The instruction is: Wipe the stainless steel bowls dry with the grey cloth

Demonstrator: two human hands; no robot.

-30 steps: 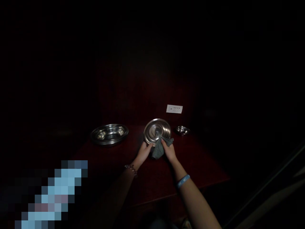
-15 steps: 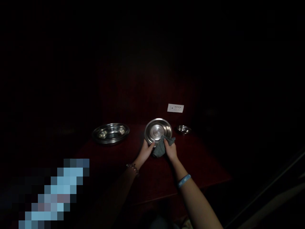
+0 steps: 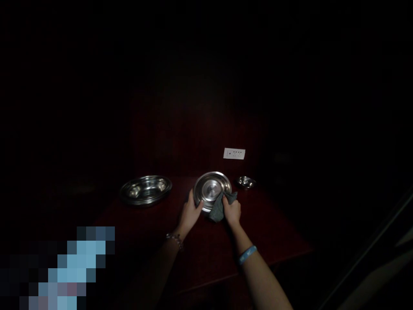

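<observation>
Steel plate (image 3: pixel 211 189) sits just right of the frame's centre, at the far edge of the dark red desk (image 3: pixel 206 258), and it appears tipped so that its shiny inner face looks toward the camera. The left hand (image 3: pixel 191 213) holds it by the lower left rim, the grip closed on the metal with the thumb lying over the rim's front. The right hand (image 3: pixel 232 212) is at the plate's lower right, its grip clenched on a grey cloth (image 3: pixel 218 208) that is bunched against the rim and hangs a little below it (how far the cloth reaches behind the plate cannot be told). The 2 hands are near each other, with the cloth between them.

A beaded bracelet (image 3: pixel 175 239) shows on the left wrist and a blue wristband (image 3: pixel 248 254) on the right forearm. To the left of centre, well apart from the plate, a large steel basin (image 3: pixel 146 189) rests on the desk. A small steel bowl (image 3: pixel 245 182) stands just right of the plate, near but not touching it. Above them, a white socket panel (image 3: pixel 234 153) is set in the dark wall. The rest of the frame is too dark to read.
</observation>
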